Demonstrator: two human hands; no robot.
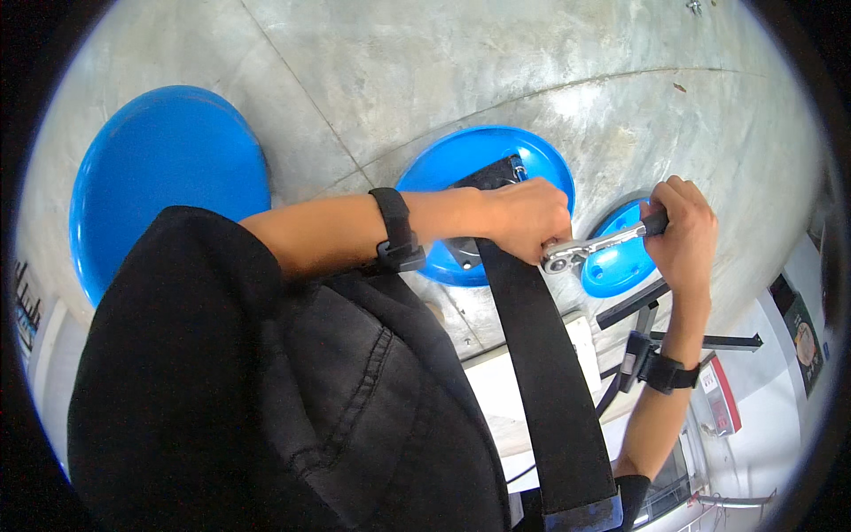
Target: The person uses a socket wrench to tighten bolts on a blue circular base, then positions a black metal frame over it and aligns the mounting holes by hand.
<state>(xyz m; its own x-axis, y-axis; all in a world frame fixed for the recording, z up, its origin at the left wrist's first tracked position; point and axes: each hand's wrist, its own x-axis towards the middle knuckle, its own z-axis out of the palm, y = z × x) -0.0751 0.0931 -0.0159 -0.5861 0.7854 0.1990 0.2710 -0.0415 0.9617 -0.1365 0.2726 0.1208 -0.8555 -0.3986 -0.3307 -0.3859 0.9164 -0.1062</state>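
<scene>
My right hand point(683, 230) is wrapped around the black grip of a chrome ratchet wrench point(612, 239), which lies nearly level and points left. At the wrench's round head, my left hand point(532, 217) is closed, its fingertips touching or close beside the head. What those fingers hold is hidden under the hand. A long flat black bar point(541, 355) runs from below my left hand to the lower edge and ends in a blue cap point(582, 514). Partly covered by my left hand and wrist, a black plate point(486, 175) with shiny hardware shows at the bar's far end.
Behind the hands is a round blue disc point(541, 146), with a smaller blue disc point(612, 277) to its right. A large blue disc point(168, 177) lies at left on the grey concrete floor point(532, 53). Black metal bars point(709, 341) stand near my right wrist.
</scene>
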